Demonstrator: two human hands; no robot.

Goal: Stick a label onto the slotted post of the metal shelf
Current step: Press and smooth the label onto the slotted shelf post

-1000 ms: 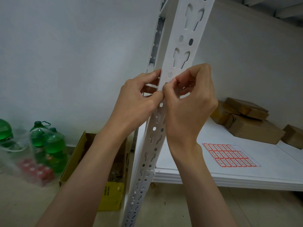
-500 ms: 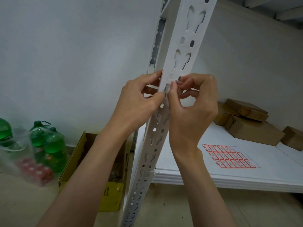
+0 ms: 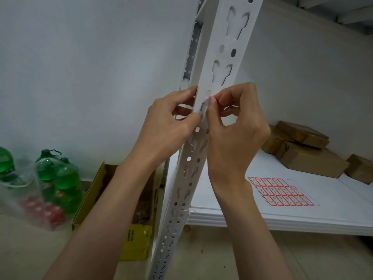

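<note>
Hands are both up on the slotted post (image 3: 217,81), about mid-height. Left hand (image 3: 167,128) wraps the post's left edge, thumb pressed on the front face, fingers curled behind it. Right hand (image 3: 236,128) has thumb and forefinger pinched together right at a slot, on what looks like a small pale label (image 3: 204,110), though it's too tiny to be sure. Sheet of red labels (image 3: 280,191) lies flat on the white shelf board (image 3: 333,217), with brown parcels (image 3: 306,152) stacked further back. Down on the floor to the left: an open yellow cardboard box (image 3: 94,188) just beside the post, and green bottles (image 3: 58,178) in a clear bag.
</note>
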